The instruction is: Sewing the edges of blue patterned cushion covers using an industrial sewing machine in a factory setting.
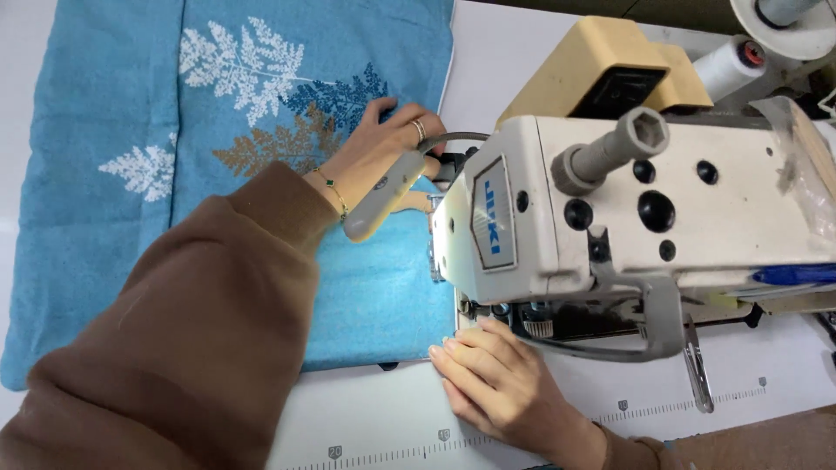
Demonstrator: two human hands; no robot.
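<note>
A blue cloth (104, 174) with white, brown and dark blue fern prints lies flat on the white sewing table (366, 426). My left hand (374, 144), with a ring and a thin bracelet, lies flat on the cloth just left of the sewing machine head (627, 209), fingers spread toward the needle area. My right hand (488, 374) rests on the table at the cloth's near edge, fingers together and flat beneath the machine arm. The needle itself is hidden behind the machine head.
A small lamp arm (383, 196) juts out from the machine over my left wrist. A white thread cone (731, 70) stands at the back right. A printed ruler strip (522, 426) runs along the table's front.
</note>
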